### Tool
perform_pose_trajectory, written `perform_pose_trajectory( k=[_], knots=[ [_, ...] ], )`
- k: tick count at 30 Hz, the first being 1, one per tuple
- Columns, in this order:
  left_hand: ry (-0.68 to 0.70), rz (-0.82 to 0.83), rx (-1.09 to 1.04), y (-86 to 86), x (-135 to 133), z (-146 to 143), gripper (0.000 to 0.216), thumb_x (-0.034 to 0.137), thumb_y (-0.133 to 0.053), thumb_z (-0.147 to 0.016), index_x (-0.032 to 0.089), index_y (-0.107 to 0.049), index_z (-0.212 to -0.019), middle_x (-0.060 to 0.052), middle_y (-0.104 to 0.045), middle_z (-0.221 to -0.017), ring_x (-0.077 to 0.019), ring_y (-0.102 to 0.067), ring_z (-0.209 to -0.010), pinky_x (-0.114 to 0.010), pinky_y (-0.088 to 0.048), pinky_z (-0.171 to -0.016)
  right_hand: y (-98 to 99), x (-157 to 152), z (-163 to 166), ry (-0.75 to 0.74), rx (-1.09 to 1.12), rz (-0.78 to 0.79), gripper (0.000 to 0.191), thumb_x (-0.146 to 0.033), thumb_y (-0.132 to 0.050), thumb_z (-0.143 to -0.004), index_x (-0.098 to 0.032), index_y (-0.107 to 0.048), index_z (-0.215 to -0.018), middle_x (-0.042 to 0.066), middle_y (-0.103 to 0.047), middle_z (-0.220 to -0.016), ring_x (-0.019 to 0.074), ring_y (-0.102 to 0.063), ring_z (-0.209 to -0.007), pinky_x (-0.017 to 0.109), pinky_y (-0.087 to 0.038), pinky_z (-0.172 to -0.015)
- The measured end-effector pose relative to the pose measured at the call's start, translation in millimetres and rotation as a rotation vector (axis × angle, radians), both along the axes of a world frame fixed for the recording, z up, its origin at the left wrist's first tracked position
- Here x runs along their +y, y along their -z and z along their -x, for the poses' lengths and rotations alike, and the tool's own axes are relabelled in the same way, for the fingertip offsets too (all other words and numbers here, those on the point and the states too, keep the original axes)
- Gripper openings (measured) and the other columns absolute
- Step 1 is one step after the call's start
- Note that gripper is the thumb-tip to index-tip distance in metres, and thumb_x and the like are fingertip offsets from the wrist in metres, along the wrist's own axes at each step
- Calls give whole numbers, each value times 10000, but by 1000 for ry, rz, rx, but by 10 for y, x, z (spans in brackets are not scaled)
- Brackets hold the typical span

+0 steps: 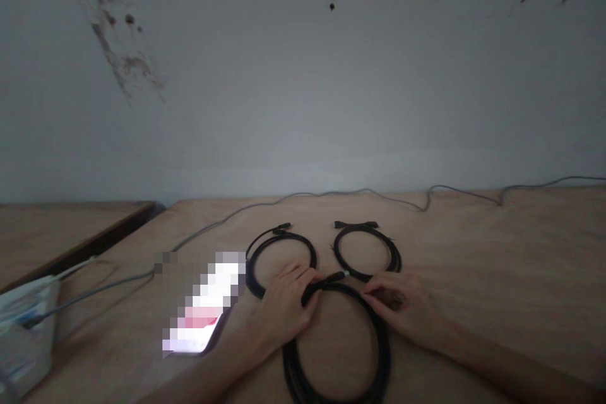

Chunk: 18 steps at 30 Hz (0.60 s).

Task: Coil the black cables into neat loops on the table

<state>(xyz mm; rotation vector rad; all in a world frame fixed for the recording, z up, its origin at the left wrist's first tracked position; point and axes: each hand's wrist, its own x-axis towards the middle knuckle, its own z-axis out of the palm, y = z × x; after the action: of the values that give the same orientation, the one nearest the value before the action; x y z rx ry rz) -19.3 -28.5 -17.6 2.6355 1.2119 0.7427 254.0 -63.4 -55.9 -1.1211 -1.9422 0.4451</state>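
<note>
Three black coiled cables lie on a tan cloth-covered table (497,265). The largest coil (379,360) is nearest me. My left hand (286,306) rests on its upper left arc, fingers curled over the cable. My right hand (402,306) grips its upper right arc with fingers closed round it. A plug end (337,276) sticks out at the top between my hands. Two smaller coils lie beyond: one on the left (253,265), partly under my left hand, and one on the right (367,249).
A lit phone (203,315) lies left of the coils. A thin grey cord (369,192) runs along the table's far edge by the wall. A white plastic bag (23,328) sits at the far left, beside a second table (61,227).
</note>
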Motion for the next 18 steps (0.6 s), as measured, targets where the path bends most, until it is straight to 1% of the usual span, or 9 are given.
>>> perform_pose_trajectory(
  k=[4, 6, 9, 12, 14, 16, 18],
  knots=[
    [-29, -40, 46, -29, -38, -13, 123, 199, -660, -911, 214, -716, -1019, -76, -736, -1043, -310, -652, -1058, -506, -511, -984, 0, -29, 2, -14, -6, 17, 105, -261, -642, -961, -263, -746, -959, 20, -759, -885, 176, -721, -746, 280, -569, -648],
    [-39, -60, 63, -56, -51, -13, 96, 257, -669, -916, 212, -718, -985, -77, -741, -1003, -316, -663, -1030, -522, -506, -988, 7, -41, 1, -18, 8, 26, 103, -268, -637, -967, -260, -739, -953, 22, -758, -902, 182, -728, -784, 285, -575, -677],
    [-47, -64, 26, -117, -34, -2, 150, 329, -625, -965, 207, -710, -979, -77, -745, -995, -300, -678, -1001, -500, -513, -979, 17, -46, -10, -22, -1, 23, 98, -266, -633, -970, -261, -729, -952, 17, -754, -907, 179, -720, -788, 286, -567, -685],
    [-71, -52, -19, -185, 32, 18, 203, 310, -544, -1012, 201, -714, -1024, -91, -736, -1066, -284, -674, -1035, -446, -530, -943, 8, -47, -19, -32, -54, -4, 89, -238, -644, -961, -268, -728, -960, 6, -753, -894, 171, -706, -761, 285, -544, -670],
    [-81, -28, 8, -211, 81, 28, 249, 316, -512, -1034, 198, -729, -1005, -92, -739, -1041, -282, -674, -1021, -439, -532, -927, -4, -56, -18, -44, -80, -28, 93, -229, -647, -960, -270, -729, -962, 2, -754, -889, 168, -702, -757, 286, -535, -670],
    [-76, 6, 42, -206, 111, 29, 287, 334, -499, -1049, 202, -750, -1005, -84, -751, -1021, -279, -678, -1008, -445, -526, -936, -9, -69, -10, -46, -88, -53, 90, -229, -647, -963, -271, -726, -963, 0, -755, -894, 166, -705, -767, 287, -536, -683],
    [-75, 21, 60, -171, 116, 22, 303, 359, -505, -1053, 211, -768, -1044, -82, -763, -1055, -284, -681, -1030, -459, -514, -965, -8, -80, -1, -39, -81, -80, 84, -228, -644, -963, -269, -717, -964, 0, -754, -904, 167, -708, -785, 288, -542, -703]
  ],
)
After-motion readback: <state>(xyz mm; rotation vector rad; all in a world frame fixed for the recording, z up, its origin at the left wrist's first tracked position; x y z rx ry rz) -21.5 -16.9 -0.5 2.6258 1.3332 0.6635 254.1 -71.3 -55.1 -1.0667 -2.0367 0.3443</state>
